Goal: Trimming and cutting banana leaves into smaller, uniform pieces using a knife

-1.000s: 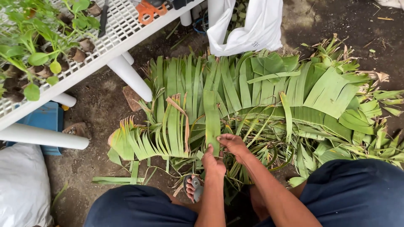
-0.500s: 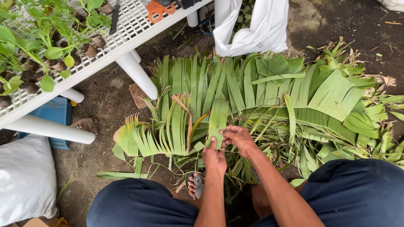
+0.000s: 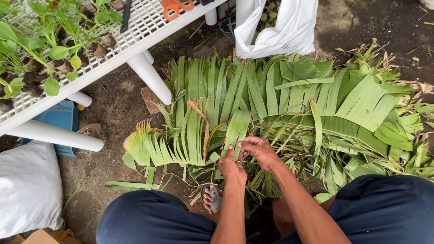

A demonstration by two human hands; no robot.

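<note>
The green leaf strip (image 3: 238, 129) sits between your two hands, rising from them toward the middle of the leaf pile on the ground in front of your knees. Your left hand (image 3: 231, 166) pinches its lower end from the left, fingers closed on the blade. Your right hand (image 3: 257, 151) meets it just beside, fingertips pressed onto the same strip where it narrows. Both hands touch each other over the leaf.

As far as progress shows: many fronds in the pile of torn banana leaves (image 3: 289, 104) are already split into long narrow strips, fanned out left and right. The strip you hold looks still attached to the mass behind it, so I judge this one is only partly worked. Broad unsplit pieces (image 3: 361, 101) lie to the right, so a fair share appears left. Thin stringy offcuts litter the soil near your feet; whether they are waste or product I cannot tell.

Your sandalled foot (image 3: 210, 199) rests just below your left hand, between your dark-trousered knees. Further out, a white grid worktop (image 3: 135, 31) on white pipe legs carries potted seedlings (image 3: 49, 49) and orange-handled scissors (image 3: 177, 7). A white sack (image 3: 282, 27) hangs beyond the leaves, another white bag (image 3: 29, 185) lies at lower left, with a blue box (image 3: 61, 117) under the worktop.
</note>
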